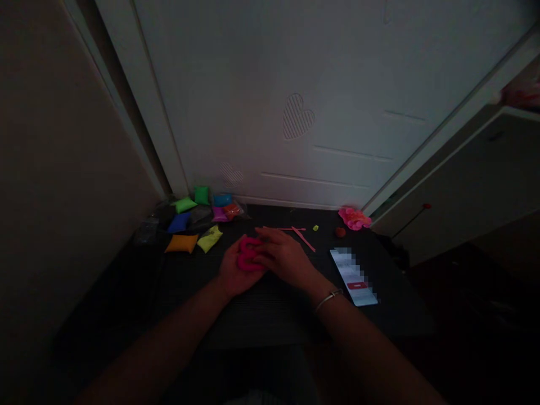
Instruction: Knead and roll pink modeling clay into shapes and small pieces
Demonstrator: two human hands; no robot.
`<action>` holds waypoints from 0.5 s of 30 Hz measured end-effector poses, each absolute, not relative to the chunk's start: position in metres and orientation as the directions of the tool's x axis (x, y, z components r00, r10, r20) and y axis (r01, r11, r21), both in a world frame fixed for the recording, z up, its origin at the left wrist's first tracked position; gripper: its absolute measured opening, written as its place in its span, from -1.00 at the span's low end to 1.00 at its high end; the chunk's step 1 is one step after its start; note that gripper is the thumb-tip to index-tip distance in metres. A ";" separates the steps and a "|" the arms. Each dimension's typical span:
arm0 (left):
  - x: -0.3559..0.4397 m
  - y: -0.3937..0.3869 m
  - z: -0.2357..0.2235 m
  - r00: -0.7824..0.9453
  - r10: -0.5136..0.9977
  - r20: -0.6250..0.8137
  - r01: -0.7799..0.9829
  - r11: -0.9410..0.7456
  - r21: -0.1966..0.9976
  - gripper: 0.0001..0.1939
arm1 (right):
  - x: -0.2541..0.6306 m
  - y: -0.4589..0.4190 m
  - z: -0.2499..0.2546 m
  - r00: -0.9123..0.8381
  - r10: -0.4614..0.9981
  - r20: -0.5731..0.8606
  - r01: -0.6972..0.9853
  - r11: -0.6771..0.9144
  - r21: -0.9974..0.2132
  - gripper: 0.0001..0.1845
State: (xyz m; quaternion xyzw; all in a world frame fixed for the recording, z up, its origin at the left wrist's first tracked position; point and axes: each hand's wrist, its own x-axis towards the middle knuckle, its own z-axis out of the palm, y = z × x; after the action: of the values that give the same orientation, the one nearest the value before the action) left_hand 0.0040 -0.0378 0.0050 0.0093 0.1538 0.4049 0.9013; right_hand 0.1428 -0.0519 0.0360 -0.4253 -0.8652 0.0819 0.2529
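My left hand [231,273] is half curled, palm up, cradling the bright pink piece [248,256] above the worktop [261,315]; that palm probably serves as a soft support. My right hand [291,261] arches over it with fingers loosely bent and touching the pink; I cannot tell whether they pinch it or only press. The phone [348,275] lies face up beside my right forearm, likely so its lit screen stays readable. The thin pink sticks [304,238] lie just beyond my right fingers, within easy reach, while the colored packets [181,243] sit clustered to the left, perhaps to leave me room.

The pink piece looks smooth, matte and doughy, with rounded, thick lobes. The packets are plump little pillows, some among crinkled clear plastic. Farther right, a ruffled pink flower [355,218] stands near a small, roundish reddish-brown lump [340,232]. The worktop is dark and finely streaked.
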 end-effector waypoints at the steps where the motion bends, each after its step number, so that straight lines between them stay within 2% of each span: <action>1: 0.004 -0.038 0.006 0.621 0.739 -0.262 -0.732 0.666 0.146 -0.70 | 0.143 -0.052 0.036 -0.496 0.786 0.370 0.698 0.614 -0.369 -0.76; 4: 0.004 -0.038 0.006 0.611 0.751 -0.249 -0.734 0.656 0.176 -0.70 | 0.143 -0.053 0.035 -0.458 0.808 0.371 0.714 0.583 -0.388 -0.73; 8: 0.003 -0.039 0.005 0.619 0.740 -0.262 -0.720 0.669 0.187 -0.71 | 0.143 -0.055 0.035 -0.467 0.802 0.372 0.716 0.590 -0.372 -0.85; 13: 0.002 -0.040 0.007 0.634 0.751 -0.185 -0.731 0.660 0.175 -0.67 | 0.144 -0.059 0.033 -0.426 0.809 0.405 0.710 0.577 -0.404 -0.70; 15: 0.002 -0.040 0.007 0.630 0.760 -0.161 -0.738 0.650 0.181 -0.66 | 0.145 -0.061 0.032 -0.407 0.807 0.428 0.707 0.575 -0.411 -0.71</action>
State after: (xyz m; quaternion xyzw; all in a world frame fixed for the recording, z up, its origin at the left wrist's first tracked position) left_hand 0.0020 -0.0400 0.0073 0.0486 0.1118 0.4153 0.9015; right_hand 0.1450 -0.0606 0.0315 -0.4534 -0.8348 0.0827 0.3012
